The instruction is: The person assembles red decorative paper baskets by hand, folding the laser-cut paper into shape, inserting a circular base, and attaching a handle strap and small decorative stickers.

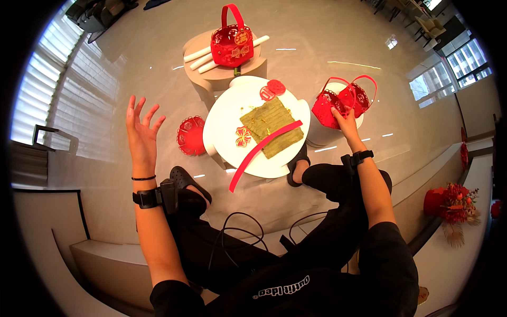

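Note:
My left hand (143,138) is raised in the air on the left, fingers spread, holding nothing. My right hand (346,122) reaches out to the right and pinches the edge of a red cut-out basket (326,109) with a looped handle. A second red basket (357,99) stands against it, both on a white round stool (360,121). Between my hands is a white round table (219,129). On it lie an olive-green ribbed mat (268,117), a long red strip (257,150) across the mat, a red-and-gold bow ornament (243,137) and red round ornaments (272,90).
Beyond the table, a beige side table (199,43) bears a red basket (228,47) and white rolled tubes (203,62). A red scalloped piece (191,136) is left of the white table. Black cables (237,214) loop over my lap. A red flower arrangement (457,203) stands at right.

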Demonstrator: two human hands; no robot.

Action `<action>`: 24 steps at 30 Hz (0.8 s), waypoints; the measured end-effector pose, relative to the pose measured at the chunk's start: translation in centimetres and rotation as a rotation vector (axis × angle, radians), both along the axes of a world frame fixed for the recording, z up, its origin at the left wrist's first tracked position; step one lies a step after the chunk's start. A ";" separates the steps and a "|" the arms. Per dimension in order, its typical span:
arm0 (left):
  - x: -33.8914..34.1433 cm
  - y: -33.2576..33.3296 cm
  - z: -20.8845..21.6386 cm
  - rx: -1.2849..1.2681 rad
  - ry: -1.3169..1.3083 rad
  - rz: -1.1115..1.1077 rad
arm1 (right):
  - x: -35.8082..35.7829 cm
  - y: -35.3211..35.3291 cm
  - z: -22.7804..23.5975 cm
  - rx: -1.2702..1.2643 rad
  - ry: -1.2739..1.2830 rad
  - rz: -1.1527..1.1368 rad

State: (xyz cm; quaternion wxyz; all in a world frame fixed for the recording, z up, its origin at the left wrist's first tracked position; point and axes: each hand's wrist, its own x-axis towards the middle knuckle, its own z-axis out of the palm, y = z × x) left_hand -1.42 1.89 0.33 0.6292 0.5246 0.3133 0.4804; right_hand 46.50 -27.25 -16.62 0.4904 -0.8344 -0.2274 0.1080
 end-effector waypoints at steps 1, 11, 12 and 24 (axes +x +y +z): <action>-0.1 0.2 0.0 0.003 0.002 -0.002 | 0.1 0.0 -0.6 0.001 -0.007 0.004; 1.1 0.1 0.5 -0.011 -0.008 -0.026 | -6.2 6.8 11.3 0.702 0.342 0.147; 1.3 0.2 0.5 -0.011 -0.006 -0.035 | -6.8 7.4 12.2 0.712 0.380 0.141; 0.6 1.5 0.6 -0.069 -0.046 0.025 | 6.5 -0.7 13.1 0.806 -0.368 -0.559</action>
